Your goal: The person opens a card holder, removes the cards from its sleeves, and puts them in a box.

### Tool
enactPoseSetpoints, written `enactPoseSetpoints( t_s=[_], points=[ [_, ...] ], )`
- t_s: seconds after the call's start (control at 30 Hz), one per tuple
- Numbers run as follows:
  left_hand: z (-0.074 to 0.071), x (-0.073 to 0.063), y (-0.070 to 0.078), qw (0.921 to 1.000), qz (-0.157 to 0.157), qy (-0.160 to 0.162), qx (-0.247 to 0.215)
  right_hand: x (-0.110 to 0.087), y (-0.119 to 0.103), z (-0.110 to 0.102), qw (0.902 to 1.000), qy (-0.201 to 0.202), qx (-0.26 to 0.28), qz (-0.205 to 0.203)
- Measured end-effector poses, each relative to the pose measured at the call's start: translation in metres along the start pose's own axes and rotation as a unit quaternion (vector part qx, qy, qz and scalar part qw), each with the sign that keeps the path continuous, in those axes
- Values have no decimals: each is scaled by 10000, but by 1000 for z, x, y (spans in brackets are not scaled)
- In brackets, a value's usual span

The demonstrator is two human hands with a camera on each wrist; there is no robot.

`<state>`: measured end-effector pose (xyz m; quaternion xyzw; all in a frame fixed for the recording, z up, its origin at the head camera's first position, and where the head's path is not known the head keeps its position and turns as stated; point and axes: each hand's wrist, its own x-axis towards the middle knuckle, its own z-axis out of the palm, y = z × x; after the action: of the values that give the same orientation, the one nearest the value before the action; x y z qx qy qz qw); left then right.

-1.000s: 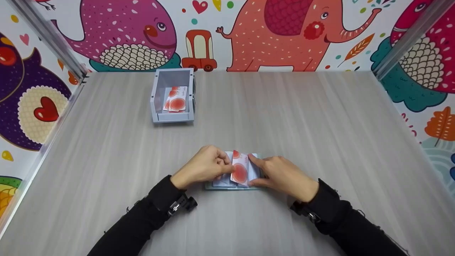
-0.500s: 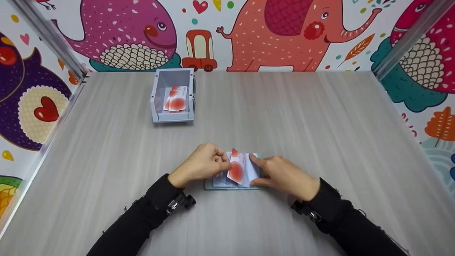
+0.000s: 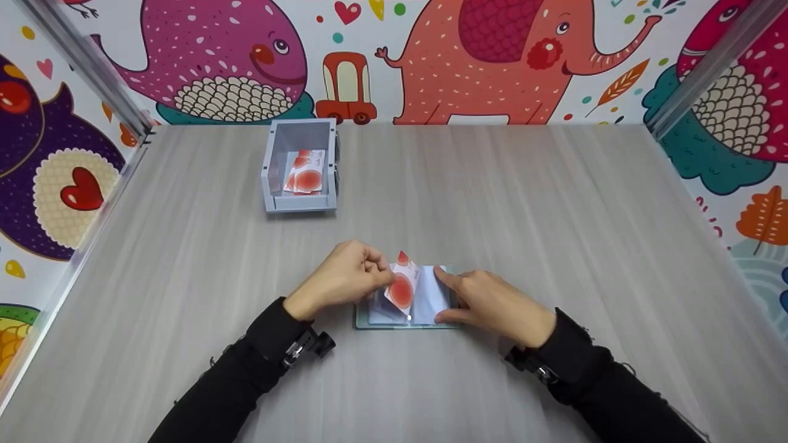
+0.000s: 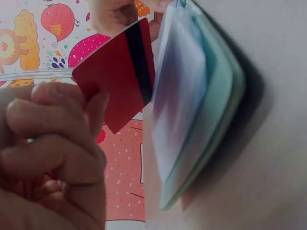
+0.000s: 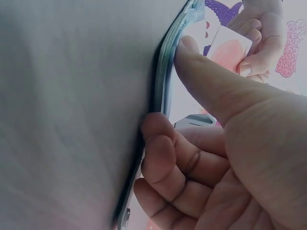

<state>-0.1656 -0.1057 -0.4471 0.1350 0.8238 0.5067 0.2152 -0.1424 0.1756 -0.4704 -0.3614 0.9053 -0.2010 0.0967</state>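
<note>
My left hand (image 3: 348, 275) pinches a card (image 3: 401, 292) between thumb and fingers, over the left side of an open card holder (image 3: 431, 301). Its white face bears red circles in the head view; the left wrist view shows the card's red back (image 4: 112, 79) with a dark stripe, tilted beside the clear sleeves (image 4: 180, 76). The holder has a pale green cover (image 4: 225, 86) and lies on the table. My right hand (image 3: 495, 306) grips the holder's right side, its thumb (image 5: 201, 72) on the sleeve page and its other fingers curled at the edge.
A grey open-fronted bin (image 3: 300, 203) stands at the back left, with several red-and-white cards (image 3: 308, 178) inside. The wood-grain table (image 3: 492, 203) meets walls printed with cartoon animals (image 3: 492, 80) at the back and sides.
My left hand has shifted left and slightly away, carrying the card from the holder's middle to over its left page. The card is now more tilted. The right hand has stayed nearly still.
</note>
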Motion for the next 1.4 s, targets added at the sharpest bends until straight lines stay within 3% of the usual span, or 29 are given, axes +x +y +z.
enactPoseSetpoints(
  t_s=[0.53,0.77,1.0,1.4],
  points=[
    [-21,1,-2,9992,-275,300,18,0,-1,-1,9999,-35,43,91],
    [-31,3,-7,9987,-158,483,-26,-1,0,0,10000,52,-66,-5],
    [-47,4,-11,9965,-57,809,212,0,0,1,9999,19,-151,11],
    [-75,3,-19,9916,-172,1276,-121,0,0,0,9999,3,-123,-19]
  ],
)
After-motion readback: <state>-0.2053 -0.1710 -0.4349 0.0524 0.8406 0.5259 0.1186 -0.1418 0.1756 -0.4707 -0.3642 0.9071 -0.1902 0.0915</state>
